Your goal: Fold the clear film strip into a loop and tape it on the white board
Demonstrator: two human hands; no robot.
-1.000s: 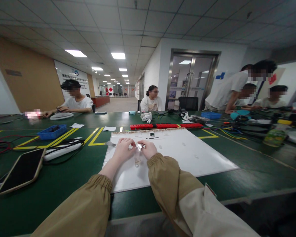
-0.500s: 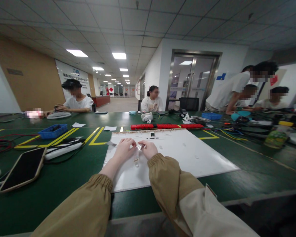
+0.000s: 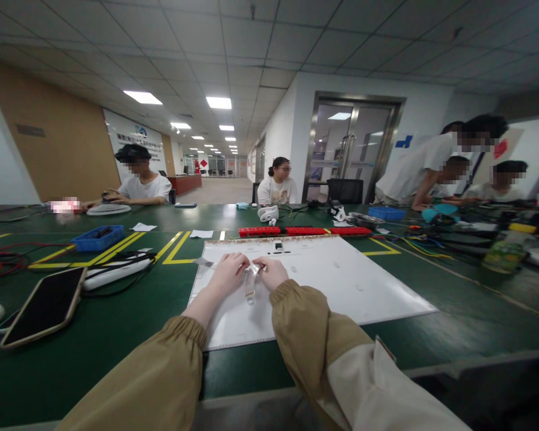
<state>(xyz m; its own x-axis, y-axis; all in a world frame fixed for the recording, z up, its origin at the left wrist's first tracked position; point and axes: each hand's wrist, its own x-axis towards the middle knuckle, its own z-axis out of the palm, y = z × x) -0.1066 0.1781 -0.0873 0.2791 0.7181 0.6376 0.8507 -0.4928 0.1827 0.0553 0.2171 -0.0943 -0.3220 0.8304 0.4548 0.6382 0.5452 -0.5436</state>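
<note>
My left hand (image 3: 228,274) and my right hand (image 3: 273,273) are close together over a large white flat panel (image 3: 314,299). Between their fingertips is a thin, shiny silvery strip (image 3: 251,280), pinched from both sides. Its lower part hangs down toward me and ends in a small pale tip near the panel's surface. What exactly the strip is, I cannot make out. Past my left hand, a small grey flap (image 3: 203,262) lies at the panel's left edge. Dark slots and a small dark square (image 3: 278,246) show near the panel's far edge.
Red bars (image 3: 305,231) lie beyond the panel on the green table (image 3: 161,311). To the left are a phone (image 3: 47,305), a white power strip (image 3: 112,272) and a blue bin (image 3: 97,237). A bottle (image 3: 507,248) and cables are at right. Several people are around the table.
The strip between my fingers has shifted slightly, and its hanging part now shows as a straighter length. Both hands remain in nearly the same place.
</note>
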